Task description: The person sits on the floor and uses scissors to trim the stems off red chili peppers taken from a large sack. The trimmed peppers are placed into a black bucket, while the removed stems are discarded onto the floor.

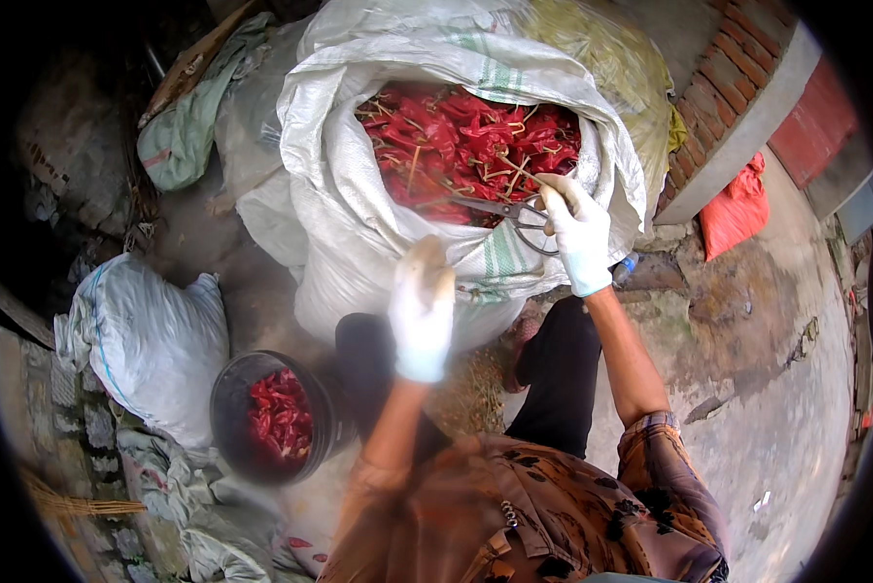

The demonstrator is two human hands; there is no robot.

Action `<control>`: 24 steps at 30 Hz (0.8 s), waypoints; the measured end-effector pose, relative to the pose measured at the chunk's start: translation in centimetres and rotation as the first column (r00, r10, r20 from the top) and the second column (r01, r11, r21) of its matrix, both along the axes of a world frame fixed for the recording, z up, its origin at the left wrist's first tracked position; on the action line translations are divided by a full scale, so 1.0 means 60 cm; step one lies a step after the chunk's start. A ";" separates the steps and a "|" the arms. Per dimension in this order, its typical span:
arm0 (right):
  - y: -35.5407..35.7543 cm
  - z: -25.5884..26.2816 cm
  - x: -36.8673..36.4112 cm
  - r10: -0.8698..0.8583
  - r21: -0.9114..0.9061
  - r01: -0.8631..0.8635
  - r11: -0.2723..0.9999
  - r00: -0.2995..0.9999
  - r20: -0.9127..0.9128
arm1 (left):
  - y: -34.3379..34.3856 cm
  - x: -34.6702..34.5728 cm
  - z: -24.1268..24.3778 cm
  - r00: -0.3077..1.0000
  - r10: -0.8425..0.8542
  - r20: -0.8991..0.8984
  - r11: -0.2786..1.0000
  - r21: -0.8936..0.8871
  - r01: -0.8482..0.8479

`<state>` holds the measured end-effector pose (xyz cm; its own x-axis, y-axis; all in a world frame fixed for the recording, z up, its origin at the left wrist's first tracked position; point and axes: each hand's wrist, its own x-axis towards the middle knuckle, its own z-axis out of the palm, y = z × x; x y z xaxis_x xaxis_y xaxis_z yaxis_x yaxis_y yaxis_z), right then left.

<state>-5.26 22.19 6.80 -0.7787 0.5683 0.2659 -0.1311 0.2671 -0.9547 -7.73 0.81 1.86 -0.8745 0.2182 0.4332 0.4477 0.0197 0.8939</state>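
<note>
A wide-mouthed white woven sack with green stripes stands before me, its rim folded outward. Dried red chili peppers with pale stems fill its mouth. My right hand, in a white glove, grips a pair of metal scissors by the looped handles. The blades point left over the near edge of the peppers. A long stem reaches up to the fingertips of that hand. My left hand, also gloved, is at the sack's near side, fingers curled and blurred; whether it holds anything does not show.
A black bucket partly filled with red peppers stands at my lower left. Beside it sits a stuffed white sack. An orange-red bag and a brick wall are at right. A plastic bottle lies near the sack.
</note>
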 end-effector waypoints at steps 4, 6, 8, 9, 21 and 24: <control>-0.012 0.009 0.066 0.123 -0.178 -0.112 0.978 0.991 0.052 | 0.090 -0.027 0.014 0.969 0.092 -0.229 0.993 -0.049 -0.105; -0.016 0.011 0.092 0.232 -0.213 -0.213 0.953 0.971 0.065 | 0.103 -0.029 0.042 0.852 0.180 -0.492 0.951 -0.136 -0.279; -0.023 0.013 0.112 0.351 -0.255 -0.320 0.912 0.933 0.083 | 0.101 -0.039 0.040 0.932 0.004 -0.364 0.985 -0.159 -0.066; -0.018 0.008 0.119 0.407 -0.354 -0.371 0.858 0.913 0.030 | 0.100 -0.037 0.042 0.951 -0.088 -0.295 0.987 -0.157 0.043; -0.023 -0.006 0.094 0.367 0.441 -0.299 0.846 0.927 -0.076 | 0.080 0.044 0.024 0.922 -0.365 0.126 0.930 0.000 0.368; -0.043 0.005 0.115 0.340 0.429 -0.279 0.859 0.938 -0.073 | 0.086 0.061 0.019 0.900 -0.415 0.135 0.908 0.117 0.402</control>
<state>1.67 19.63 7.07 -0.8331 0.1221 0.5395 -0.3961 0.5492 -0.7359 -4.08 5.95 3.01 -0.7734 0.5391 0.3335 0.2573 -0.2140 0.9424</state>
